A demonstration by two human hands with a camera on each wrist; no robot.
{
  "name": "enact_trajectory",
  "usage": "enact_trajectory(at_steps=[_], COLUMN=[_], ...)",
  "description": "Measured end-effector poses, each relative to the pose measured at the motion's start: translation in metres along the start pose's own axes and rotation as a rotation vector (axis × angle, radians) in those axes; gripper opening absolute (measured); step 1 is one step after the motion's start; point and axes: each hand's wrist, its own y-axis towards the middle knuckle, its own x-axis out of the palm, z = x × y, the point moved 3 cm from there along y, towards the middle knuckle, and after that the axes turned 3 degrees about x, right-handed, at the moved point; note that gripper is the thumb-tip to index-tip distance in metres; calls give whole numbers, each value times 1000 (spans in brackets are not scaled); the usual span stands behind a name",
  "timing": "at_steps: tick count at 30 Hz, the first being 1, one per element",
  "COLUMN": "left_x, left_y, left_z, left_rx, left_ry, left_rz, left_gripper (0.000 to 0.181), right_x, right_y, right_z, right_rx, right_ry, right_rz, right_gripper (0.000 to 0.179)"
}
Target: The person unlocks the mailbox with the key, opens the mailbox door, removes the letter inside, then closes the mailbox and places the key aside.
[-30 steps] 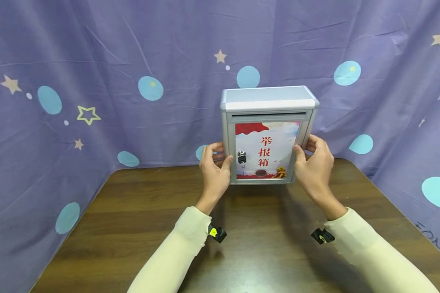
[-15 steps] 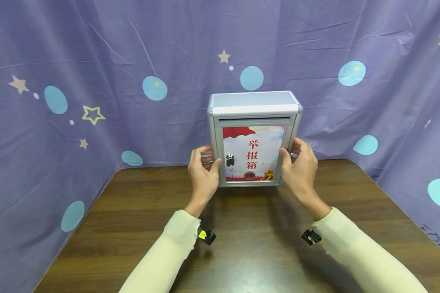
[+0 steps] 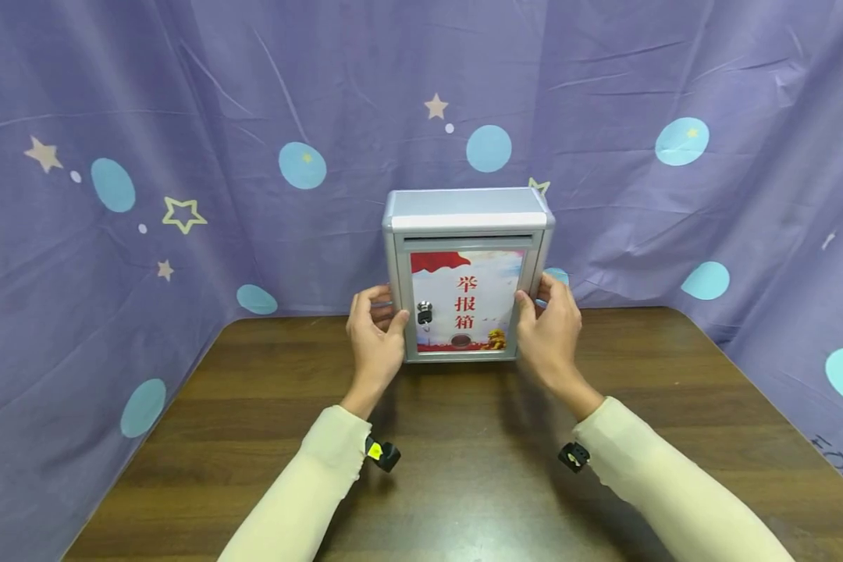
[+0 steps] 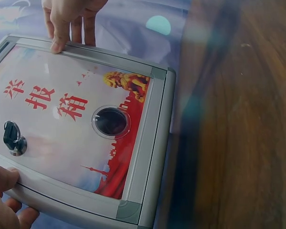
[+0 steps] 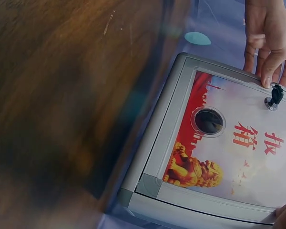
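Note:
A silver metal drop box (image 3: 467,204) stands upright between both hands at the far part of the table, its front toward me. A slot runs under its top, and the front panel carries red characters. Low on the left of the panel a key (image 3: 425,316) sits in the lock. My left hand (image 3: 375,343) grips the left side, thumb on the front frame and fingers round the side. On the right side, my right hand (image 3: 551,336) holds it the same way. Near the panel's lower edge the left wrist view shows a round dark window (image 4: 111,121).
Under the box lies a brown wooden table (image 3: 457,468) with rounded far corners. A purple curtain (image 3: 365,86) with stars and blue spots hangs behind it and along both sides. Small black devices (image 3: 386,455) are strapped at the wrists below pale sleeves (image 3: 302,484).
Both hands have carried the box left and lower in the head view, keeping their grip on its sides. The head view has turned slightly left.

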Motion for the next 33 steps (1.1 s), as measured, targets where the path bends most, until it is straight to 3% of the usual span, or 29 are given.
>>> enact_trajectory(at_steps=[7,16,33], left_x=[-7,-9,-17], left_y=[0,1,2], left_z=[-10,-56,-68], left_rx=[-19,-71,-96], left_ry=[24,40,89], left_rz=[-10,4,-26], left_gripper=[37,42,41], right_x=[12,25,36], right_y=[-4,-3,-4], right_z=[5,6,10], right_rx=[23,15,4], right_ry=[-14,-19,-39], right_rz=[-9,-19,-44], right_gripper=[37,38,37])
